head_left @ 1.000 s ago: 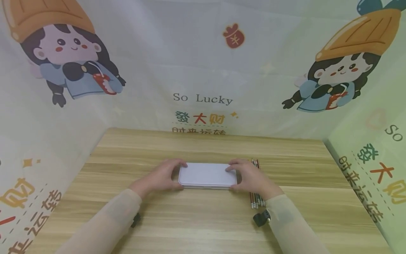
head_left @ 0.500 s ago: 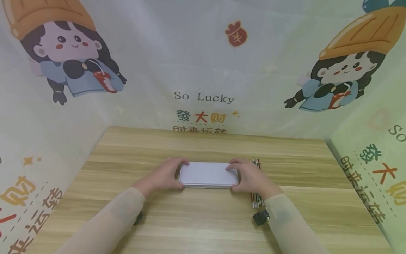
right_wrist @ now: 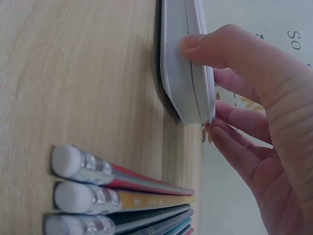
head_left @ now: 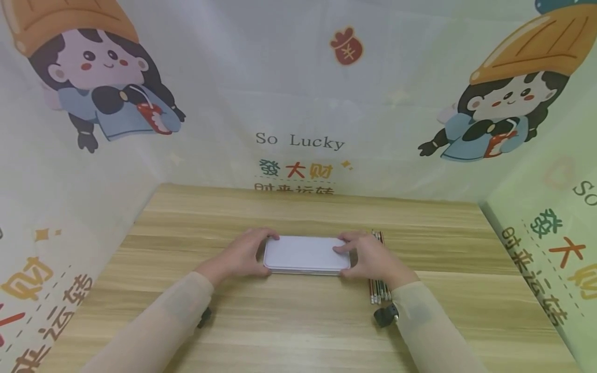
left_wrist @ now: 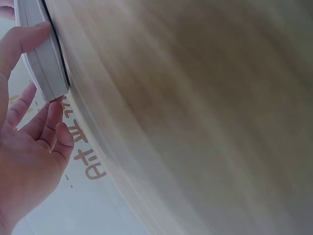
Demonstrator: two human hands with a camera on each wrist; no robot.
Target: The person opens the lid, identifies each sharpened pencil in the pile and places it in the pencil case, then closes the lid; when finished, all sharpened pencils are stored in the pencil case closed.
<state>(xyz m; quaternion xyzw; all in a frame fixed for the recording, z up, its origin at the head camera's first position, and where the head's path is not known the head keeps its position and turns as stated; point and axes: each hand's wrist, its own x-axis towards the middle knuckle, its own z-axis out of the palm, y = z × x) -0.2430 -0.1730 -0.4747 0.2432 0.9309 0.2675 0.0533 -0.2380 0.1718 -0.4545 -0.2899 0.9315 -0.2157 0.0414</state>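
Note:
A white rectangular pencil case (head_left: 307, 254) with a seam along its side lies flat on the wooden table. At its left end my left hand (head_left: 242, 256) holds it, thumb on the near side and fingers at the far corner. My right hand (head_left: 373, 259) grips the other end in the same way, with a fingertip over the top. In the left wrist view the thumb presses the side of the case (left_wrist: 43, 58). The right wrist view shows the right thumb against the case's side (right_wrist: 182, 83) and fingers behind it.
Several pencils (head_left: 374, 291) with white erasers lie in a row right of the case, partly under the right hand and forearm. Their eraser ends face me. A printed cloth wall (head_left: 298, 93) stands behind the table (head_left: 289, 331) and along both sides.

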